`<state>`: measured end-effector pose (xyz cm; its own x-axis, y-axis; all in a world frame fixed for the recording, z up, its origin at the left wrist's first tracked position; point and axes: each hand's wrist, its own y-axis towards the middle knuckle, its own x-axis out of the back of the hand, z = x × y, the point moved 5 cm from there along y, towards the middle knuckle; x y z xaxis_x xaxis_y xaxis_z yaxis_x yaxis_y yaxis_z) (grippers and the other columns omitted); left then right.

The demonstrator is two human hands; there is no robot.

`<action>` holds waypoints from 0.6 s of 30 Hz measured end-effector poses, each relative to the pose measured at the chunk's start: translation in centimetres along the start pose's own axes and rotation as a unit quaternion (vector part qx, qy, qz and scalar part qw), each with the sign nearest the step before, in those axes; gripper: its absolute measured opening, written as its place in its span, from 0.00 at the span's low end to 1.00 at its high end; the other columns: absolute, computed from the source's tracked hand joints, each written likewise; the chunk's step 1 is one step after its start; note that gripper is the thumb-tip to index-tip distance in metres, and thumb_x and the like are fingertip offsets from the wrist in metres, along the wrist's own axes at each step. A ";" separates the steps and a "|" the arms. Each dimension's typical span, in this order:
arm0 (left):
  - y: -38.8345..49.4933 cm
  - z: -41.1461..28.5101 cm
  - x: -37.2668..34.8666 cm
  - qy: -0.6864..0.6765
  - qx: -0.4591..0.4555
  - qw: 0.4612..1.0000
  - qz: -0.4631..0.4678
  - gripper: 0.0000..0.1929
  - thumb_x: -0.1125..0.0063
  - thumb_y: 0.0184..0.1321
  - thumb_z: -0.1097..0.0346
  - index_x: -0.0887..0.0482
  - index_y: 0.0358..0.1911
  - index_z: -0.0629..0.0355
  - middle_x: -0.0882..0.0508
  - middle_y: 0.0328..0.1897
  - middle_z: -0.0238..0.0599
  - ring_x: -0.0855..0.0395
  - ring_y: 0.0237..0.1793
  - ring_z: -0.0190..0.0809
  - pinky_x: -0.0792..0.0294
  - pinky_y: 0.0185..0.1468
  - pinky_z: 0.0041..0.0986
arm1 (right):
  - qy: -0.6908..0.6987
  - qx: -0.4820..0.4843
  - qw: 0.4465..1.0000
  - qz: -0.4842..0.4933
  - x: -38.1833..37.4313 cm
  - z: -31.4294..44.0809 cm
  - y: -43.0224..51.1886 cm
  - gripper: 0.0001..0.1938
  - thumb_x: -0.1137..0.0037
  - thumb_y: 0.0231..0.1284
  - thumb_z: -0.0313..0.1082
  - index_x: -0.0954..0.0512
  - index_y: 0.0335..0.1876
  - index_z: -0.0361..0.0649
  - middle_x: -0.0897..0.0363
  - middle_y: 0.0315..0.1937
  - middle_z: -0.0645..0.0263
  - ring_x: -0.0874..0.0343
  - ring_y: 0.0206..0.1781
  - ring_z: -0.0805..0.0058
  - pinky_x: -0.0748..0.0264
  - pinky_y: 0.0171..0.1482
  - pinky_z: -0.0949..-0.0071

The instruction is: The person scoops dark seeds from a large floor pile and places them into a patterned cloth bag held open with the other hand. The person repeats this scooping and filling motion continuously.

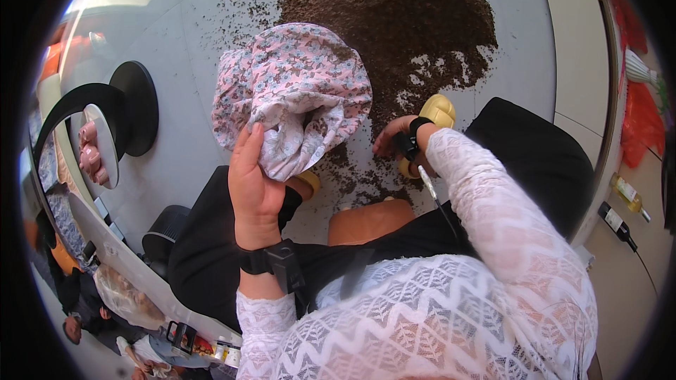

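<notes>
My left hand (256,192) grips the gathered edge of a pink floral fabric bag (311,63), thumb against the cloth. The bag's mouth is bunched and faces me, with its paler inner side showing. Its body bulges and rests beside a wide heap of dark brown husks (391,16), which look like buckwheat hulls. My right hand (392,136) reaches low to the floor at the heap's near edge, close to a yellow slipper (438,109). Its fingers are partly hidden by the wrist, so whether it holds husks does not show.
Loose husks lie scattered over the grey floor (195,79). An orange-brown stool (369,220) is under me. On the left stand a black round-based stand (138,108) and pink figurine (91,153). Bottles (627,195) and red plastic (641,126) are at right. People (79,295) appear lower left.
</notes>
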<state>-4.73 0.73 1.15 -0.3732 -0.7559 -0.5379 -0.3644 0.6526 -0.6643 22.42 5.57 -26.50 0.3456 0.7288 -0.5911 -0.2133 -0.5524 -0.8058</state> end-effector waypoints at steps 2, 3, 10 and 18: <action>-0.2 0.1 0.1 0.004 -0.005 1.000 0.001 0.14 0.57 0.62 0.68 0.30 0.50 0.66 0.25 0.51 0.44 0.27 0.51 0.43 0.34 0.55 0.34 | -0.083 0.028 0.996 -0.016 0.4 0.1 1.5 0.12 0.53 0.58 0.35 0.24 0.47 0.47 0.21 0.39 0.66 0.23 0.43 0.73 0.25 0.44 0.69; -0.3 0.2 0.1 0.013 -0.004 1.000 -0.008 0.14 0.57 0.62 0.68 0.30 0.50 0.66 0.25 0.51 0.43 0.27 0.51 0.43 0.34 0.55 0.34 | -0.106 0.068 0.991 -0.034 0.7 1.1 2.3 0.12 0.53 0.57 0.34 0.24 0.47 0.47 0.21 0.38 0.66 0.22 0.41 0.73 0.25 0.43 0.70; -1.1 0.1 -0.7 0.011 -0.021 1.000 -0.002 0.11 0.56 0.61 0.69 0.27 0.46 0.65 0.22 0.44 0.40 0.23 0.45 0.38 0.31 0.49 0.30 | 0.232 0.372 0.883 -0.166 6.5 9.5 -4.3 0.11 0.58 0.53 0.24 0.25 0.40 0.40 0.23 0.36 0.65 0.25 0.42 0.72 0.26 0.47 0.65; -1.7 0.3 -0.8 0.010 -0.014 0.999 0.035 0.15 0.54 0.61 0.68 0.30 0.51 0.64 0.25 0.51 0.42 0.27 0.51 0.42 0.34 0.55 0.33 | 0.073 0.092 0.977 -0.179 5.7 1.3 -3.5 0.08 0.55 0.56 0.31 0.23 0.37 0.45 0.23 0.32 0.65 0.25 0.34 0.72 0.24 0.37 0.65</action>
<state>-3.49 0.19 2.56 -0.4162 -0.7073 -0.5714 -0.3605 0.7053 -0.6104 23.95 12.18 -27.09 0.5525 0.7889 -0.2689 -0.2096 -0.1808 -0.9609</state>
